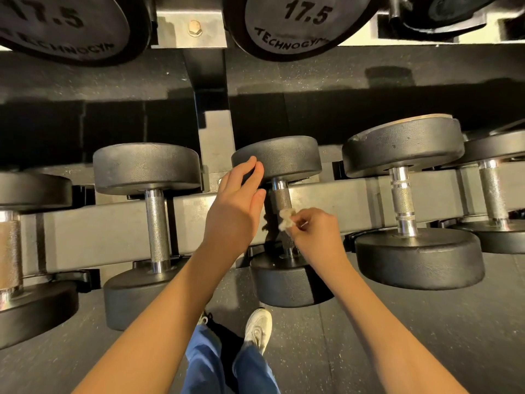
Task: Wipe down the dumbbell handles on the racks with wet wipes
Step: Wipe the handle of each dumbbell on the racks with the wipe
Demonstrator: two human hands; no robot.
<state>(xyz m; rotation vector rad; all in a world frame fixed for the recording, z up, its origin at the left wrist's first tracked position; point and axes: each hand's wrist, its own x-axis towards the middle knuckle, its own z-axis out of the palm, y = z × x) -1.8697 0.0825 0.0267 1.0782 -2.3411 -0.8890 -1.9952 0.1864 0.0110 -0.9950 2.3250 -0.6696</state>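
Head view, looking down onto the lower tier of the rack (113, 231). Centre dumbbell (279, 156) lies across the rail, far head up-frame, near head toward the person. Its knurled handle (279, 198) is exposed in the upper half; the lower half is partly covered by the right hand. Right hand (315, 230) has its fingers curled, pinching a small crumpled white wet wipe (286, 219) at the fingertips. The wipe sits against the handle at about mid-length, on its right side. Left hand (237, 196) is released, fingers extended and close together, with the fingertips at the left edge of the far head and the thumb beside the top of the handle. Cannot tell whether it actually touches. It grasps nothing. Neighbouring dumbbell on the left (157, 226) and a larger one on the right (402, 200) rest on the same rail, well apart from both hands. On the upper tier, two heads are marked 17.5 (308, 14). Dark speckled floor (426, 336) lies below. Blue trousers (204, 362) and one white shoe (259, 328) are visible at the bottom.
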